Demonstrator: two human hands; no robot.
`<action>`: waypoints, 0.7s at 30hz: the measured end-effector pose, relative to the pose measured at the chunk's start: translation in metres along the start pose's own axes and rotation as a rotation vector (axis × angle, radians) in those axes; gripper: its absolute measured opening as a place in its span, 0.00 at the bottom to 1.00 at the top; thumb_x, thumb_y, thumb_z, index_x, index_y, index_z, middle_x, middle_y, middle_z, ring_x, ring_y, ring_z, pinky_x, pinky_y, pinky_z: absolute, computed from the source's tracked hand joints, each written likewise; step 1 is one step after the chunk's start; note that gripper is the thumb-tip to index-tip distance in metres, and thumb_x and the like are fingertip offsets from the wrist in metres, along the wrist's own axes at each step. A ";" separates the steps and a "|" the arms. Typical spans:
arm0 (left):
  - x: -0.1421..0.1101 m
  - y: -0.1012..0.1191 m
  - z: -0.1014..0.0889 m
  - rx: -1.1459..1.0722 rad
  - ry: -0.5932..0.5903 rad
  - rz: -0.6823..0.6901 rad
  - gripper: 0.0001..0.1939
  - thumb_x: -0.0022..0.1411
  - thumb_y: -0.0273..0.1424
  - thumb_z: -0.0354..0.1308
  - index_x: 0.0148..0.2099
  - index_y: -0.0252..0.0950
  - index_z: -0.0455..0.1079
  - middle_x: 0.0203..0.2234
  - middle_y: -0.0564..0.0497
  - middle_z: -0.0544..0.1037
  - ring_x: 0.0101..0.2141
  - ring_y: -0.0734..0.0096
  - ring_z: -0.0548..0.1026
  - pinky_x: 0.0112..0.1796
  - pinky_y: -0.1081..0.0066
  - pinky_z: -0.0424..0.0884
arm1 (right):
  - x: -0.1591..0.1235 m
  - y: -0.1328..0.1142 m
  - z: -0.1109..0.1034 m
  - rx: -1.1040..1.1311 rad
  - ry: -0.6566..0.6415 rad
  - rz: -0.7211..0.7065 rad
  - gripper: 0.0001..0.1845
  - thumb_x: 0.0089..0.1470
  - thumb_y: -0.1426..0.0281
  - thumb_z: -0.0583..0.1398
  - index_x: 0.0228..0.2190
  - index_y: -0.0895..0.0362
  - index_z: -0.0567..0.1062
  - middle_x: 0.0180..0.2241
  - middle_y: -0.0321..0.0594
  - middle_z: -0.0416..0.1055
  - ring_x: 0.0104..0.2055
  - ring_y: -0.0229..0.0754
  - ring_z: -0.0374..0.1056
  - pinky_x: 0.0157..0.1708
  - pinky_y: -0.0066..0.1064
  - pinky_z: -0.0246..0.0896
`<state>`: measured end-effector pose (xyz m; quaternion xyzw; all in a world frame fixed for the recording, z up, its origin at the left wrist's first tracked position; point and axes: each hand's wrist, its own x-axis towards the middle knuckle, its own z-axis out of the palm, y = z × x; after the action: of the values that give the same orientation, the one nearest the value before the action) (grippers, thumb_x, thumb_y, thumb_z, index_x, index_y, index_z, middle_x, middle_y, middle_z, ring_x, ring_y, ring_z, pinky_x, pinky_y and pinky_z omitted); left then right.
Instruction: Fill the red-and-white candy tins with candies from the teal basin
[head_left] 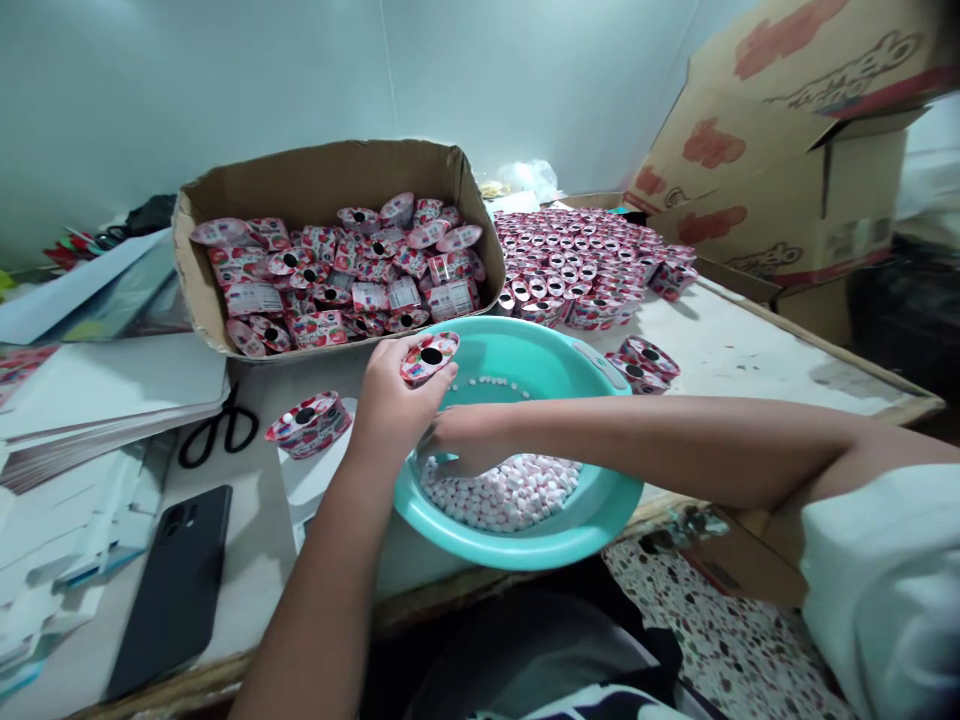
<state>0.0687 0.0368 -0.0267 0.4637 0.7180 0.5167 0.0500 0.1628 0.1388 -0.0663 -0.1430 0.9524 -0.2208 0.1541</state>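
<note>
In my left hand is a small red-and-white printed carton, oval at the top with a dark round hole facing up. It is held above the left rim of a turquoise basin. Small white-pink candies cover the basin's bottom. My right hand reaches into the basin from the right, its fingers curled down among the candies at the left side. My left hand and its own knuckles partly hide those fingertips. Another such carton stands left of my left wrist, a white candy on its top.
A cardboard box full of cartons stands behind the basin. Rows of upright cartons fill the back right, with a few cartons nearer. Black scissors, a phone and paper stacks lie left. Large cardboard boxes stand far right.
</note>
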 end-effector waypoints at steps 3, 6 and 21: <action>0.000 0.000 0.000 -0.003 -0.010 0.004 0.20 0.54 0.34 0.67 0.50 0.35 0.75 0.45 0.47 0.76 0.46 0.64 0.76 0.49 0.67 0.72 | 0.000 -0.003 -0.001 -0.060 -0.015 -0.059 0.15 0.57 0.72 0.58 0.46 0.60 0.78 0.46 0.46 0.76 0.49 0.49 0.69 0.52 0.36 0.61; 0.000 0.001 0.000 0.001 -0.020 0.015 0.21 0.54 0.34 0.67 0.50 0.35 0.74 0.46 0.46 0.76 0.47 0.63 0.76 0.48 0.67 0.72 | 0.000 -0.005 -0.001 -0.113 -0.017 -0.073 0.14 0.56 0.72 0.59 0.45 0.60 0.78 0.44 0.46 0.77 0.46 0.48 0.69 0.48 0.36 0.63; -0.001 -0.003 0.001 -0.014 -0.047 0.049 0.21 0.54 0.33 0.67 0.50 0.35 0.74 0.46 0.46 0.76 0.47 0.64 0.76 0.48 0.67 0.71 | 0.000 -0.007 0.002 -0.080 0.061 -0.098 0.10 0.56 0.73 0.60 0.39 0.61 0.81 0.38 0.46 0.77 0.39 0.44 0.69 0.39 0.32 0.63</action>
<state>0.0675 0.0367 -0.0294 0.4925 0.7014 0.5120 0.0575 0.1650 0.1320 -0.0644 -0.1888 0.9565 -0.1942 0.1081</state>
